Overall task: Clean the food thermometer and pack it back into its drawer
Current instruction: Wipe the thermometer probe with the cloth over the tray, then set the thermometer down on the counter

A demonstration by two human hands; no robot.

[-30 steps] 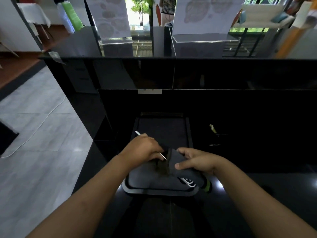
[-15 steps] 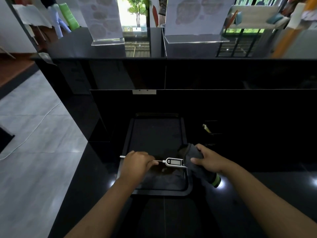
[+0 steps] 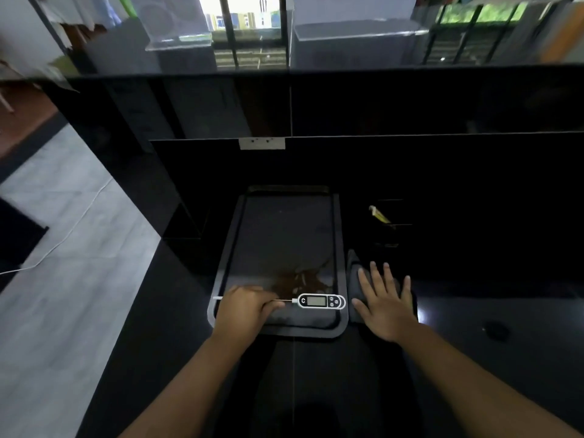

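The food thermometer point(image 3: 321, 301) has a black-and-white head with a small screen and a thin metal probe. It lies level over the near end of a dark tray point(image 3: 340, 248). My left hand point(image 3: 246, 306) is closed around the probe, whose tip sticks out past the hand to the left. My right hand point(image 3: 384, 300) rests flat, fingers spread, on a dark cloth point(image 3: 354, 263) lying on the black counter just right of the tray. A brown smear point(image 3: 297, 281) marks the tray beside the thermometer head.
The black glossy counter point(image 3: 505, 343) extends to the right, with a raised black ledge behind it. A small yellow-tipped object point(image 3: 379, 214) sits right of the tray's far end. Grey tiled floor with a white cable point(image 3: 63, 241) lies to the left.
My right hand let go of the thermometer head, carried the cloth off the tray and pressed it flat on the counter. My left hand still holds the probe, now lower over the tray.
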